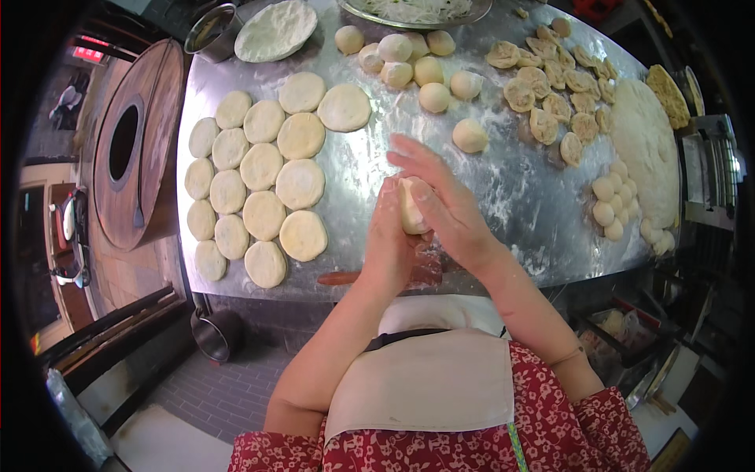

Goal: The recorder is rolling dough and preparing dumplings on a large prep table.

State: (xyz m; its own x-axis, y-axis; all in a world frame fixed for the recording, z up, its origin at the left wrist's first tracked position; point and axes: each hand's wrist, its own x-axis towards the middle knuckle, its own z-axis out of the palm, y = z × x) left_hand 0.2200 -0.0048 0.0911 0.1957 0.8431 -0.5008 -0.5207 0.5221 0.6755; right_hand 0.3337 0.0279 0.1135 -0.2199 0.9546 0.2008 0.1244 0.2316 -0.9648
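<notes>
A pale lump of dough sits between my two hands above the steel table. My left hand cups it from the left side. Against its right side lies my right hand, thumb on the dough and fingers raised and slightly blurred. Beyond my fingers, a single round dough ball rests on the floured steel. Several flattened dough discs lie in rows to the left. Below my hands is a reddish-brown flat tool with a handle, partly hidden by my left wrist.
The steel table carries a pile of dough balls, a flour bowl, a metal pot and a shredded-vegetable tray. Rightward lie brownish dough pieces, small balls and a large dough slab. A round wooden-topped oven stands left.
</notes>
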